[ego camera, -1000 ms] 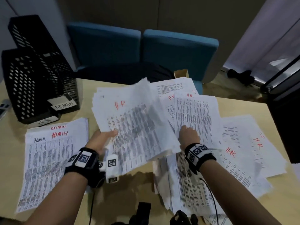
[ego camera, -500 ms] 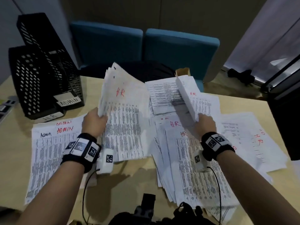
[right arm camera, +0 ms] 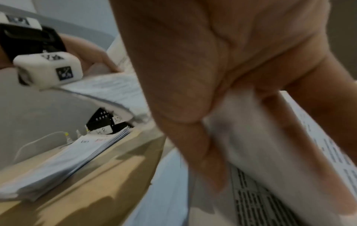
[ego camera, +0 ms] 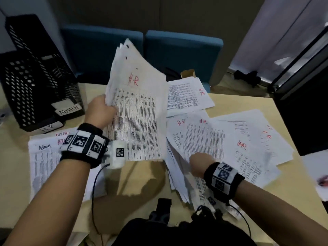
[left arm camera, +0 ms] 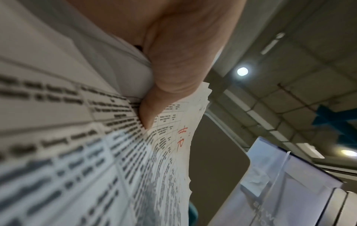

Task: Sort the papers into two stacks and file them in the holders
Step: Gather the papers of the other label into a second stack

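My left hand [ego camera: 104, 110] grips a thick stack of HR papers [ego camera: 138, 112] by its left edge and holds it nearly upright above the table; in the left wrist view the thumb [left arm camera: 164, 79] presses on the printed top sheet [left arm camera: 96, 152]. My right hand [ego camera: 199, 163] is low on the loose HR sheets [ego camera: 204, 139] fanned over the right of the table. In the right wrist view its thumb and fingers [right arm camera: 193, 137] pinch white sheets [right arm camera: 251, 130]. The Admin stack [ego camera: 44, 157] lies flat at the left. Two black mesh holders [ego camera: 32, 77], labelled ADMIN and HR, stand at the back left.
The wooden table [ego camera: 142, 183] shows bare between my forearms. Two blue chairs [ego camera: 177, 50] stand behind it, with a small cardboard box [ego camera: 188, 73] at the far edge. A black cabinet [ego camera: 305, 112] borders the right side. Cables hang from both wristbands.
My left hand has tilted the HR stack upright and higher. My right hand let the raised far sheets down and came back toward me onto the nearer loose pile.
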